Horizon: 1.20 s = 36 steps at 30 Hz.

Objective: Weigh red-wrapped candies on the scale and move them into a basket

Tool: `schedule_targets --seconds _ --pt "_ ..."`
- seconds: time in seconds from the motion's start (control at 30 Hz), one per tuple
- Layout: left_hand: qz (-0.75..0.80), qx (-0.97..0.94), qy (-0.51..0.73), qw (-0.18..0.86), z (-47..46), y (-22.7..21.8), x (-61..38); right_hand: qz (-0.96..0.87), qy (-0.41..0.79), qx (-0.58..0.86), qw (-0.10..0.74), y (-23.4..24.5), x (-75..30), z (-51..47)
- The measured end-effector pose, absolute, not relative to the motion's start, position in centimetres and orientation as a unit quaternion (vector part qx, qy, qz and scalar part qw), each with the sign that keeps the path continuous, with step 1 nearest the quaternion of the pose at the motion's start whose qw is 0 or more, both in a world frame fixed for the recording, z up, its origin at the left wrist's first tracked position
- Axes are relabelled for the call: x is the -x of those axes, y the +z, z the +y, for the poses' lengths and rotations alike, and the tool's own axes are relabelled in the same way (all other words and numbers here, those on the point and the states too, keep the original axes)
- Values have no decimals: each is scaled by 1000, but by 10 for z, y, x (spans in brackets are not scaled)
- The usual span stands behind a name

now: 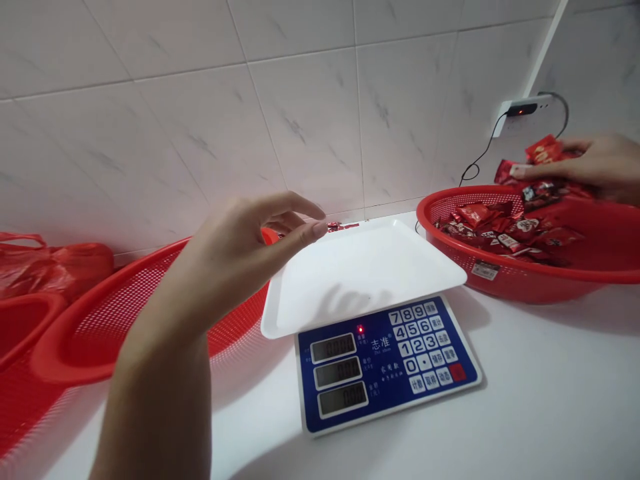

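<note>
My right hand (600, 163) grips several small red wrapped packets (545, 152) above the right red basket (505, 268). More packets (520, 230), red and dark with pale print, lie in that basket. My left hand (250, 243) hovers at the left side of the white tray (370, 267), its fingers loosely curved with nothing visible in them. Its shadow falls on the bare tray. The tray rests on a blue and white digital scale (387, 363) with a keypad; its displays appear to read zeros and a red light glows.
A red perforated basket (127, 303), partly behind my left arm, stands at the left. Beyond it lie another red basket (30, 317) and a red plastic bag (83, 263). Red packets (343, 227) lie behind the tray. A socket (523, 110) with a black cable is on the tiled wall.
</note>
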<state>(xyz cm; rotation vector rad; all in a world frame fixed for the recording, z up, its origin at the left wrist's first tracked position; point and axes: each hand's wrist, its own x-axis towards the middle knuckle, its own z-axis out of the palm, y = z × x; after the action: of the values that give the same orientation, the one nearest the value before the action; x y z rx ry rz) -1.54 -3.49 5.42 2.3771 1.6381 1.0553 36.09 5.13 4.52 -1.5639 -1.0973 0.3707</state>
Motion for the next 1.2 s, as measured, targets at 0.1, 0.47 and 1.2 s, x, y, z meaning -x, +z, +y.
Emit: schedule_targets --seconds 0.1,0.47,1.2 --pt "530 -769 353 51 -34 54 12 -417 214 608 641 54 -341 51" --pt "385 -723 501 280 -18 18 -40 -473 573 194 640 19 -193 20" --pt "548 -745 362 115 22 3 -10 -428 557 261 663 35 -237 32"
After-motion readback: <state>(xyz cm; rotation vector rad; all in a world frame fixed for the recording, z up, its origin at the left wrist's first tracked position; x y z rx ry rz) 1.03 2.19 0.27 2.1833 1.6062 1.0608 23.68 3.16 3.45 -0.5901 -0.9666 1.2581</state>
